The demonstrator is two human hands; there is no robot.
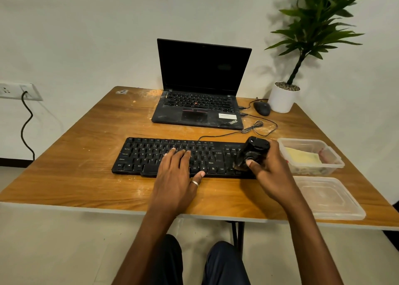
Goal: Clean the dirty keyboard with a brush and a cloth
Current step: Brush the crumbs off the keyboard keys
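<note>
Keyboard (151,155) is laid flat on the table (86,155), near the front edge, with its cable run up to the right side of the laptop (200,90) behind it

Left hand (174,176) is laid flat on the middle of the keyboard, fingers straight and spread over the keys, thumb on the bottom row; a ring (195,183) is worn on it

Right hand (267,172) is wrapped around a black brush (253,153), thumb pressed on its face. Brush is held tilted over the right end of the keyboard; whether the bristles touch the keys cannot be told

Hands are kept apart, one mid-board, one at the right end

Yellow cloth (302,157) is folded inside a clear tub (336,163) just right of the keyboard. Lid (332,200) is laid in front of the tub, near the table edge

Mouse (262,108) and a white plant pot (281,101) are set at the back right. Pale dust is seen on the tabletop and on the laptop deck
</note>
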